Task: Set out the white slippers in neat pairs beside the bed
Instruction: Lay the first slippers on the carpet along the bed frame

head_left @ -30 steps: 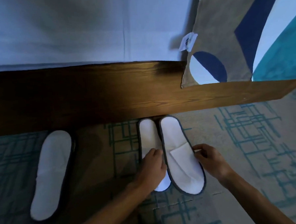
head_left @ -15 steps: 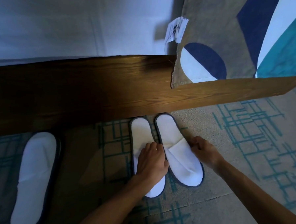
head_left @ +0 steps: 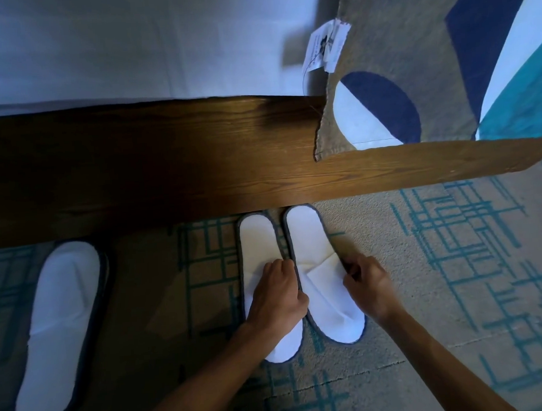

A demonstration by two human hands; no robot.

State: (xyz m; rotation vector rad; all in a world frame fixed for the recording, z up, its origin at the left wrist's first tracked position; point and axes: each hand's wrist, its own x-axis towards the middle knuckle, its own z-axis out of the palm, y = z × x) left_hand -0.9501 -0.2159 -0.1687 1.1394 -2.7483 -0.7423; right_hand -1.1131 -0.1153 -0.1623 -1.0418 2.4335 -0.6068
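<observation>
Two white slippers with dark edging lie side by side on the carpet, one end of each against the bed frame. My left hand presses down on the left slipper, fingers curled at its inner edge. My right hand pinches the outer edge of the right slipper at its folded strap. A third white slipper lies alone on the carpet at the far left, in shadow.
The wooden bed frame runs across the view, with a white sheet above it. A patterned throw with a tag hangs over the frame at the right. Beige carpet with teal lines lies to the right.
The pair has slid up against the bed frame and stands straighter. Both hands moved with it; my right hand now grips the right slipper's outer edge.
</observation>
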